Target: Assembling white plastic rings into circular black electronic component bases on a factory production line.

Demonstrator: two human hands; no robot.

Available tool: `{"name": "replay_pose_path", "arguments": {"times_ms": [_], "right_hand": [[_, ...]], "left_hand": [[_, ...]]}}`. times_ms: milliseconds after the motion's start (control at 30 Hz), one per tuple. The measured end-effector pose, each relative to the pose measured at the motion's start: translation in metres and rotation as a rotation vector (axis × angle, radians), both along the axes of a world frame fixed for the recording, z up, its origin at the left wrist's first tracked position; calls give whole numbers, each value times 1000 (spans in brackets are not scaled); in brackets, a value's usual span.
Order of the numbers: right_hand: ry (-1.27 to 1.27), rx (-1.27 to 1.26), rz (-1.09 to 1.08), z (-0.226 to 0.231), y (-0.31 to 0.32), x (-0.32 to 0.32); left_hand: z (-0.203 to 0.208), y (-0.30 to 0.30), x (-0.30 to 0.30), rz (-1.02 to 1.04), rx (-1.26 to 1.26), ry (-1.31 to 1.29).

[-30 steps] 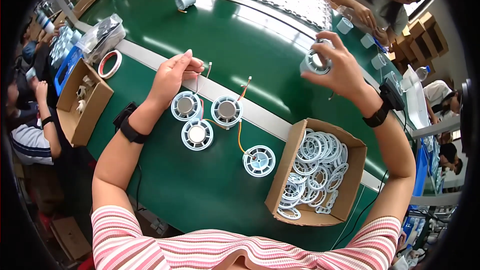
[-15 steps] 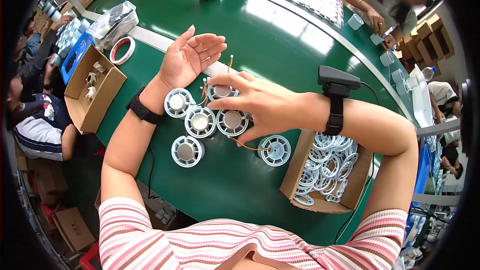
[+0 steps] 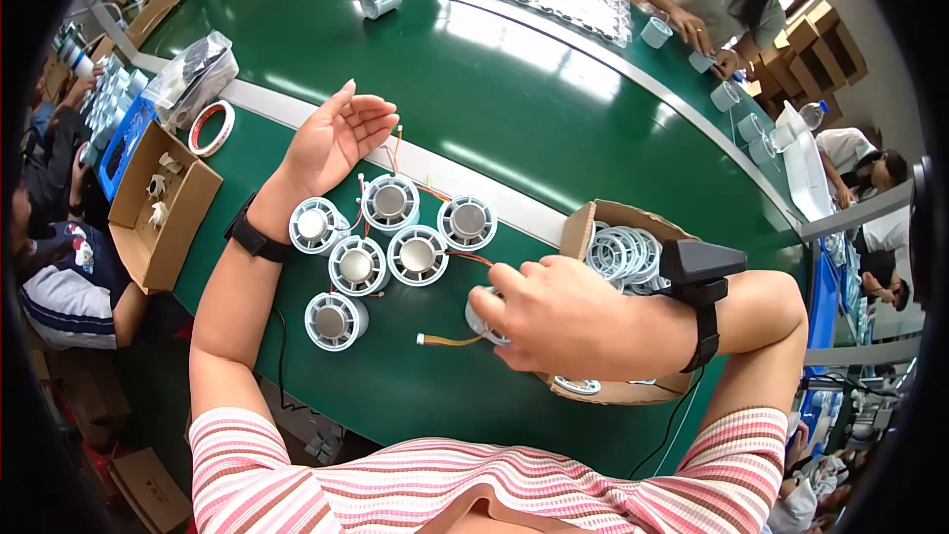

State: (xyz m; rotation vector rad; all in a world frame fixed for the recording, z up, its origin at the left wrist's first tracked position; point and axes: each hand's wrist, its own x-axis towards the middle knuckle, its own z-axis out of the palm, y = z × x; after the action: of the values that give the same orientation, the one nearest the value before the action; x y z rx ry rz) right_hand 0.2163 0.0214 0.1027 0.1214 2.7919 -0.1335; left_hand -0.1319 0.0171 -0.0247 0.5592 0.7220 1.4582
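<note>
My left hand [image 3: 338, 141] is open, palm turned inward and fingers extended, beyond the left side of the cluster, holding nothing. My right hand [image 3: 539, 316] curls over a light-blue round spoked housing [image 3: 477, 312], hiding most of it; a yellowish wire with a white connector [image 3: 421, 339] sticks out to its left. Several similar housings with silver disc centres stand grouped between my hands: a far one [image 3: 390, 202], a right one [image 3: 467, 223], a middle one [image 3: 418, 255] and a nearest one [image 3: 334, 321]. Thin red and orange wires run between them.
A cardboard box of light-blue rings [image 3: 625, 257] sits right, partly behind my right forearm. Left are a cardboard box with small white parts [image 3: 163, 203] and a tape roll [image 3: 211, 130]. One blue cup-like part [image 3: 381, 2] lies far off. A co-worker [image 3: 682, 15] handles similar parts.
My right hand has left the cluster, moved nearer to me and closed over the separate housing. The cluster's right-hand housing now shows. My left hand stays open; the view has shifted slightly.
</note>
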Motion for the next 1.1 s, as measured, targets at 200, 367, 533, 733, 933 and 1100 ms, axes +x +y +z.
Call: {"name": "replay_pose_path", "arguments": {"times_ms": [200,367,533,733,933,1100], "right_hand": [[600,-208,-110,39,53,13],[726,316,-796,10,250,40],[632,366,-1039,-80,381,87],[954,612,-850,-107,404,122],[779,792,-1131,-95,377,208],[353,438,-1458,-72,388,256]], "left_hand": [[2,-6,0,46,-21,45],[3,-2,-1,19,0,66],[-1,-3,5,67,-49,112],[6,-7,6,92,-69,143],[9,-6,4,101,-52,168],[4,-6,0,106,-59,160]]}}
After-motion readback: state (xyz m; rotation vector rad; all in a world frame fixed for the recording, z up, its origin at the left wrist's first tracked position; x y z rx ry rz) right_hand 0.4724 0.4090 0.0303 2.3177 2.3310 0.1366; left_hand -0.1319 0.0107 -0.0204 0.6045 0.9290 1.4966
